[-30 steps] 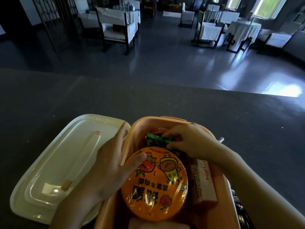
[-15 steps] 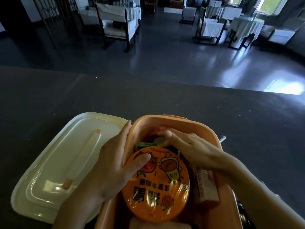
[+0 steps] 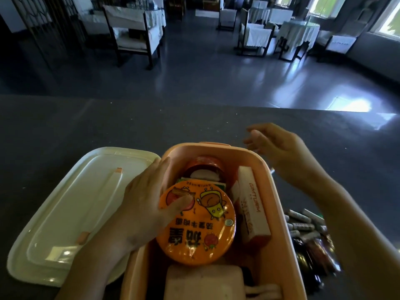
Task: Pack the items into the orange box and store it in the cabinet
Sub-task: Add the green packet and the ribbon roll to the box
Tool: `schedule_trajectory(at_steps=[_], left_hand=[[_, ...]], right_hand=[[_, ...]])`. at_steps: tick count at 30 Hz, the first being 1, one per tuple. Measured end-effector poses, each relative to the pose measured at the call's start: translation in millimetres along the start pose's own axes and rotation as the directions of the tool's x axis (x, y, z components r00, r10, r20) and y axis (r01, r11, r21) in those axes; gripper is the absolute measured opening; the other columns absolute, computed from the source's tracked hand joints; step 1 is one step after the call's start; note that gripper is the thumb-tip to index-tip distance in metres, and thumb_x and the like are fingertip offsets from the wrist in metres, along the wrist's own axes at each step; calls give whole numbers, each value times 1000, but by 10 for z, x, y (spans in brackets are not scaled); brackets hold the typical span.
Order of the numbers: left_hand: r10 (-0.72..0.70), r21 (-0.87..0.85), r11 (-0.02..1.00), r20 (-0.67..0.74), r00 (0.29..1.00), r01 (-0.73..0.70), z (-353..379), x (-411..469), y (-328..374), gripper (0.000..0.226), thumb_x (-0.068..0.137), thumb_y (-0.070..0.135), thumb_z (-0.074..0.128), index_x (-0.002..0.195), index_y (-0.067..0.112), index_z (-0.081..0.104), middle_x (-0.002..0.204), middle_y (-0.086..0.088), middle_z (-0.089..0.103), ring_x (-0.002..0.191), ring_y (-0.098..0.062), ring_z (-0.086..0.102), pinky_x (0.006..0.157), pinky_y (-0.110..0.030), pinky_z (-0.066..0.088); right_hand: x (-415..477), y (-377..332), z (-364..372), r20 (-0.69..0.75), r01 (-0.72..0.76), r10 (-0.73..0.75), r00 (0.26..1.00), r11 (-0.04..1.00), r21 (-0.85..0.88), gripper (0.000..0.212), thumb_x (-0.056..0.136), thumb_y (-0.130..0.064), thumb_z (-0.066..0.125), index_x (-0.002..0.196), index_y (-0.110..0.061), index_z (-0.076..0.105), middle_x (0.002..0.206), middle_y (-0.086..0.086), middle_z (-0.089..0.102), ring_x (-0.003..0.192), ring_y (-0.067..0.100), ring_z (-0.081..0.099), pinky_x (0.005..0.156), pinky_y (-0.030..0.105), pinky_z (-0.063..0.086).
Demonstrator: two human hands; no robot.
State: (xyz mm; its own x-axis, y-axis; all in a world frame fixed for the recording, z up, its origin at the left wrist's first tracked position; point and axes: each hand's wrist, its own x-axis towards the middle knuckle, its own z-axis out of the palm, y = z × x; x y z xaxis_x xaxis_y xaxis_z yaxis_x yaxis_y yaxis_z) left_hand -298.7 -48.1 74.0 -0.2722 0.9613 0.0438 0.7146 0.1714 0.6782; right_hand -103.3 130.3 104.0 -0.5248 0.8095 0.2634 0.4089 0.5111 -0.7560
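Orange box (image 3: 279, 211): 1 noodle bowl (image 3: 197, 224) w/ left hand (image 3: 147, 204) flat on it; right hand (image 3: 279, 150) open, empty.

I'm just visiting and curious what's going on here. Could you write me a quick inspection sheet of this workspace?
Surface: dark countertop, mostly bare.
Job's things: orange box open, holding a round orange noodle bowl, a white carton, a jar and a pale block; cream lid lies flat left of the box.
Clutter: pile of small tubes and packets right of the box.
Grippers: left hand rests on bowl and box rim; right hand open and empty above the far right corner.
Cables: nothing seen.
Surroundings: dim dining room, covered chairs and tables, bright windows.
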Motion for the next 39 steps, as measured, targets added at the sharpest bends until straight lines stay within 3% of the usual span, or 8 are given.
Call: schedule_trajectory(at_steps=[2, 6, 11, 17, 20, 25, 30, 39], left_hand=[[-29, 5, 1000, 31, 999, 29, 41, -3, -19, 76, 70, 78, 41, 127, 57, -5, 145, 24, 1, 133, 2, 3, 109, -30, 8], [-62, 70, 996, 24, 998, 60, 94, 1, -59, 93, 66, 82, 35, 143, 40, 3, 155, 10, -4, 140, -10, 0, 111, -37, 6], [92, 189, 979, -97, 991, -72, 192, -61, 190, 84, 70, 65, 42, 143, 27, 25, 154, 4, 17, 138, -12, 14, 108, -35, 14], [309, 126, 947, -119, 944, -294, 786, -292, 1078, 67, 73, 69, 41, 133, 45, 25, 143, 24, 23, 132, 5, 18, 106, -25, 18], [379, 15, 925, -93, 921, -380, 1334, -348, 1494, 64, 76, 63, 43, 136, 47, 26, 142, 30, 25, 131, 13, 19, 103, -8, 18], [253, -85, 963, -23, 967, -254, 2284, -294, 1760, 75, 69, 71, 45, 133, 52, 12, 143, 30, 21, 133, 10, 18, 108, -10, 13], [75, 223, 970, 90, 993, -94, 2837, -269, 1535, 102, 69, 59, 64, 143, 32, 0, 150, 13, 10, 137, -4, 3, 109, -17, -1], [55, 341, 938, 31, 998, -63, 2941, -109, 1515, 89, 70, 57, 65, 143, 30, 20, 133, 9, 28, 126, -10, 20, 105, -24, 10]], right_hand=[[-104, 100, -106, -17, -20, 21, 1000, 1000, 17, 32, 72, -69, 44, 93, -48, 56, 89, -8, 70, 84, 8, 67, 77, 43, 55], [-429, 330, -329, -72, -94, 94, 993, 996, 3, 47, 73, -73, 47, 105, -40, 56, 89, -11, 70, 83, 4, 67, 80, 40, 55], [-728, 716, -710, -135, -202, 199, 971, 979, -12, 12, 85, -34, 61, 95, -40, 59, 87, -6, 69, 84, 14, 67, 83, 44, 53], [-938, 1260, -1109, -109, -245, 234, 966, 965, -99, 22, 83, -26, 63, 106, -29, 62, 83, -17, 64, 72, -9, 60, 65, 7, 46], [-1066, 1586, -1278, -11, -264, 264, 964, 960, -94, 28, 79, -23, 67, 106, -29, 61, 92, -12, 66, 75, -7, 60, 69, 12, 46], [-1270, 2063, -1481, 163, -220, 247, 955, 961, -166, 40, 76, -29, 72, 114, -25, 60, 104, -7, 63, 90, 4, 60, 79, 18, 46], [-1363, 2277, -1475, 341, -114, 163, 926, 981, -158, 55, 71, -34, 76, 121, -25, 54, 115, -6, 59, 101, 6, 55, 86, 25, 47], [-1346, 2334, -1337, 392, -72, 105, 914, 993, -98, 52, 72, -38, 75, 119, -31, 54, 112, -13, 55, 101, 2, 53, 79, 15, 41]])
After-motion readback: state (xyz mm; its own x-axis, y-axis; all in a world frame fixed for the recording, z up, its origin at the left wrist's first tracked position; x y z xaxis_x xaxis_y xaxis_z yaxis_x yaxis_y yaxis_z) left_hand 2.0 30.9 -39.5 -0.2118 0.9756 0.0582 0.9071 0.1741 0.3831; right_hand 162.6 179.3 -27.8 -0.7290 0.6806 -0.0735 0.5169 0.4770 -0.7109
